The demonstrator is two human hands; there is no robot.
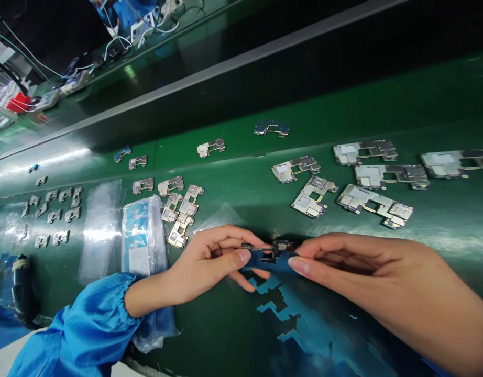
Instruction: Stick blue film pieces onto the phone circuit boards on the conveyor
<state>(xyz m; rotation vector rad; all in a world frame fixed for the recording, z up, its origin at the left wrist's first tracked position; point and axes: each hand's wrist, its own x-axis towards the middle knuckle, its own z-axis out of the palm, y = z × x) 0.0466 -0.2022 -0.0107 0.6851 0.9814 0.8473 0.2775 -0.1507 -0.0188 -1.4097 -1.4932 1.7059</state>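
Head view, lower centre: the left hand [210,256] and right hand [343,262] each close a fingertip grip on opposite ends of a small blue circuit board [270,255], just above the green surface [241,178]. At lower left, a clear plastic bag [141,235] holds blue-and-white pieces. Beside it lies a flatter clear bag [100,230], its contents unclear. Loose boards [373,204] lie scattered at the right.

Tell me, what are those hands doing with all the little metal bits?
A person's left hand and right hand pinch one small circuit board by its ends, just above the green table. Many more boards lie spread beyond the hands, and clear plastic bags lie to the left. Blue cut-out shapes lie right under the held board.
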